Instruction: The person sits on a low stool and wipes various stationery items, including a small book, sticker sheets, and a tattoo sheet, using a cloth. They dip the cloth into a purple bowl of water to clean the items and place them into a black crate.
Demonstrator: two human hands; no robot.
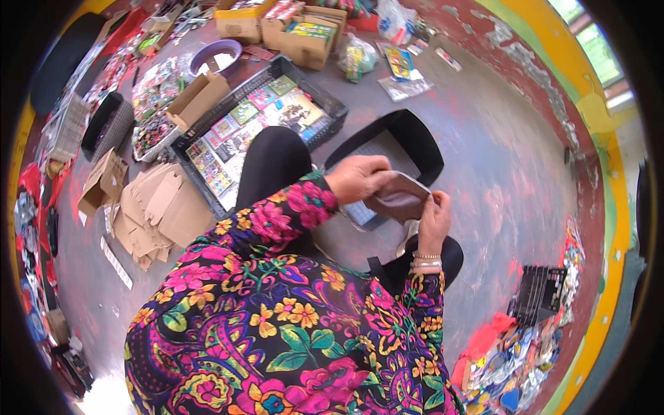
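Observation:
Both of my hands hold a brownish-grey piece of soft, cloth-like material [399, 198] between them, with a pale upper edge. My left hand [355, 178] pinches its left side between thumb and fingers. On the other side, my right hand [434, 219] grips the right edge; bracelets circle that wrist. Below and beyond the cloth stands an open black box [427, 153] with greyish inner surfaces. My hands and the cloth cover its near part, so whatever lies there is hidden.
Left of my knee lies a black plastic crate [333, 109] with colourful printed cards. Flattened cardboard [153, 211] is stacked beside it. Cardboard boxes [304, 50] and a purple basin [234, 47] stand farther back. A colourful heap [508, 370] and black box-like object [543, 296] lie right.

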